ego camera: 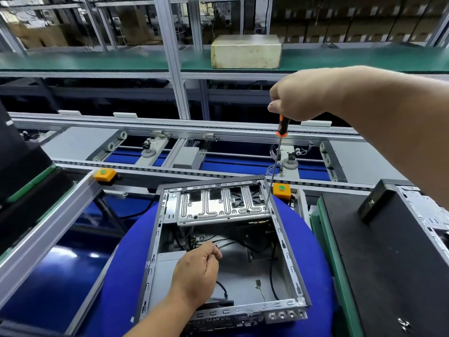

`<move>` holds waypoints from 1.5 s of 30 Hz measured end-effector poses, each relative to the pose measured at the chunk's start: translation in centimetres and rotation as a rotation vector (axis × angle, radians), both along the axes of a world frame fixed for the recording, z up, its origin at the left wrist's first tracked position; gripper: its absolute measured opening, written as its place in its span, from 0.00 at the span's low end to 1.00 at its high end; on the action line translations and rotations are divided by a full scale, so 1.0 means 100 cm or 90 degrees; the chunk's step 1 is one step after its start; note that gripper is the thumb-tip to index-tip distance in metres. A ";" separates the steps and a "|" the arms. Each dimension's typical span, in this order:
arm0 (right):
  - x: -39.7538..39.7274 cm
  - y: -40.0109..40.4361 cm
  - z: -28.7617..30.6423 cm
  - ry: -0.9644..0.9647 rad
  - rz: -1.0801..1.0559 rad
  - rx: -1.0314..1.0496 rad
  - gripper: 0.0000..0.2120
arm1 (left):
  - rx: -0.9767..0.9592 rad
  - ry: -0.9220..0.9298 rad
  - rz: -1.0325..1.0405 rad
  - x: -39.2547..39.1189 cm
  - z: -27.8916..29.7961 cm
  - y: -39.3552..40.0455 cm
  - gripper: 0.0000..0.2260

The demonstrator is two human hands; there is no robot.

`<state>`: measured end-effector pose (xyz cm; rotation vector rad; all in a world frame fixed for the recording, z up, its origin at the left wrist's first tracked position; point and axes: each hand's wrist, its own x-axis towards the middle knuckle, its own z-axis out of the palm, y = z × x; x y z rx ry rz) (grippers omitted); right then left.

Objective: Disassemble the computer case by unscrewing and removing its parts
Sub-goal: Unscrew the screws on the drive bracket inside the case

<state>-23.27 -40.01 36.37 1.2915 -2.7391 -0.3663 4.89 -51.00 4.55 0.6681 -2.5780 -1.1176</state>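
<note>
Head view has us looking down into the case, lid off, sitting on a round blue pad with a conveyor behind it. Our right hand is wrapped around the orange-and-black handle of a long screwdriver, and the tip is down at the right corner of the silver drive tray at the far end of the case. Pretty sure that's a screw it's sitting on, but it's too small to say for certain. Our left hand is down inside the case with the fingers curled around a black cable, keeping it off to the side.

So we're on the tray screws, by the look of it. Tips for this bit: the shaft is leaning a little, so we'd straighten it up over the screw before turning, otherwise the tip will probably cam out and chew the head. Push down firmly, turn slow to break it loose, then ease off. With a shaft that long the wobble gets amplified, so steady wrist. Also worth holding that cable away so it doesn't snag when the tray lifts. The screw could easily drop into the case, so go gently on the last turns.
</note>
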 end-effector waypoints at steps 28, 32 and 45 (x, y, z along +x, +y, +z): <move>-0.006 -0.008 -0.006 0.012 0.017 -0.016 0.13 | 0.008 -0.011 0.008 0.001 0.000 -0.001 0.11; -0.009 -0.004 -0.003 -0.124 0.072 -0.084 0.02 | 0.004 -0.011 0.005 0.001 -0.001 -0.002 0.10; 0.013 -0.014 0.000 -0.089 0.031 -0.032 0.11 | 0.010 -0.011 -0.012 0.001 -0.001 -0.004 0.11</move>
